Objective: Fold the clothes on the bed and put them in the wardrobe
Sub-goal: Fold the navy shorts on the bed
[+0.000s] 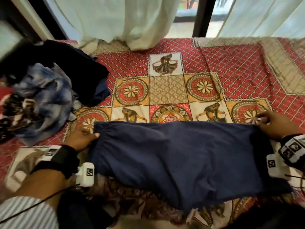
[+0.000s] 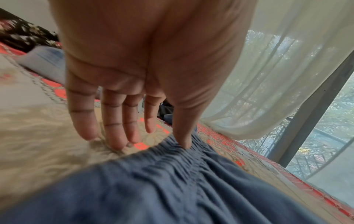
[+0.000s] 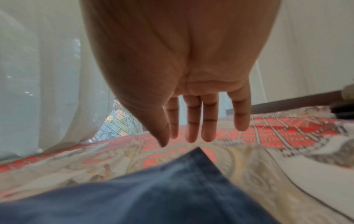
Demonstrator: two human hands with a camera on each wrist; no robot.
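Observation:
A navy garment [image 1: 178,156] lies spread flat across the near part of the bed, its gathered elastic waistband [image 2: 172,153] at the left end. My left hand [image 1: 82,138] is at that waistband with straight fingers on the bedsheet and the thumb [image 2: 182,133] pressing the band. My right hand [image 1: 274,128] hovers over the garment's far right corner [image 3: 197,153], fingers [image 3: 199,121] straight and spread, touching nothing in the right wrist view.
A heap of unfolded clothes [image 1: 46,90], dark blue, tie-dye and black-and-white print, lies at the left of the bed. The patterned red bedsheet [image 1: 231,71] stretches to white curtains [image 1: 125,22] and a window at the far side.

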